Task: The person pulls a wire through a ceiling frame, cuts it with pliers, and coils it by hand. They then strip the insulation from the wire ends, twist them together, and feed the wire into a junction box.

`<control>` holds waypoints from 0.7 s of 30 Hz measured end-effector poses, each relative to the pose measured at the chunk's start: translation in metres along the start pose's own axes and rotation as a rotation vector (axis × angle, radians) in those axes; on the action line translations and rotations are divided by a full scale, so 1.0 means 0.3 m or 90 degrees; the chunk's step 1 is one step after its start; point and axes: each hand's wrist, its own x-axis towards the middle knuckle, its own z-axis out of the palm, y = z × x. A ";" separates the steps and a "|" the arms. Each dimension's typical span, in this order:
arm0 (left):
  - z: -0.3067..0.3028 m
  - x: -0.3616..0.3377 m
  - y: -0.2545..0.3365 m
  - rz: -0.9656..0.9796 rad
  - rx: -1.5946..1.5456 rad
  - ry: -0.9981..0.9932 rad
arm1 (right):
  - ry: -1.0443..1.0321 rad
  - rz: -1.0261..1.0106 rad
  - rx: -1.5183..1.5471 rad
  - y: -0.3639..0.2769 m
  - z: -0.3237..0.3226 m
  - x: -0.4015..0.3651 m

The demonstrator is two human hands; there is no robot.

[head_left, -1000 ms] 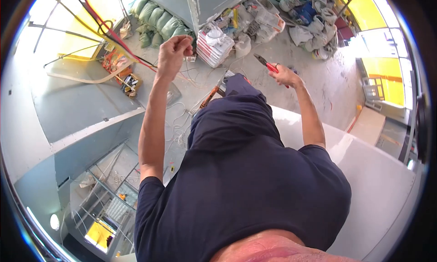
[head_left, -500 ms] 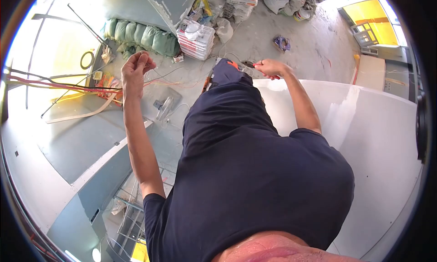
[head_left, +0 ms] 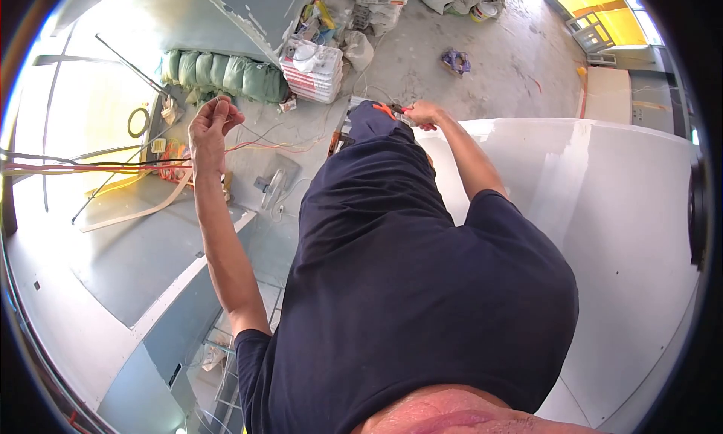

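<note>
My left hand (head_left: 214, 126) is raised at the left, its thumb and fingertips pinched together; whatever sits between them is too small to make out. Black, red and yellow wires (head_left: 113, 165) run from the left edge to the wrist of this hand. My right hand (head_left: 426, 114) is closed round pliers (head_left: 398, 108) with a dark head and red handles, mostly covered by the fingers. The pliers' head points left, close to an orange-handled item (head_left: 384, 111) by my dark trousers (head_left: 376, 163).
A large white curved panel (head_left: 617, 208) lies along my right side. Below at the left are a fan (head_left: 276, 185) and a metal frame (head_left: 226, 343). Green sacks (head_left: 226, 74), stacked white bags (head_left: 312, 72) and a purple bundle (head_left: 456, 61) lie on the dusty floor.
My right hand has moved left with the pliers, bringing them beside the orange-handled item. The left hand has shifted slightly left and down, still pinched. The whole view has moved a little.
</note>
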 end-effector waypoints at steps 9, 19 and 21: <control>-0.051 0.001 -0.008 0.012 -0.009 0.008 | -0.086 -0.089 0.125 0.071 -0.115 -0.359; -0.041 0.015 0.016 0.034 -0.050 0.012 | -0.032 -0.078 0.048 0.016 -0.107 -0.800; -0.031 0.020 0.008 0.047 -0.061 0.011 | 0.054 -0.179 -0.021 0.023 -0.054 -0.751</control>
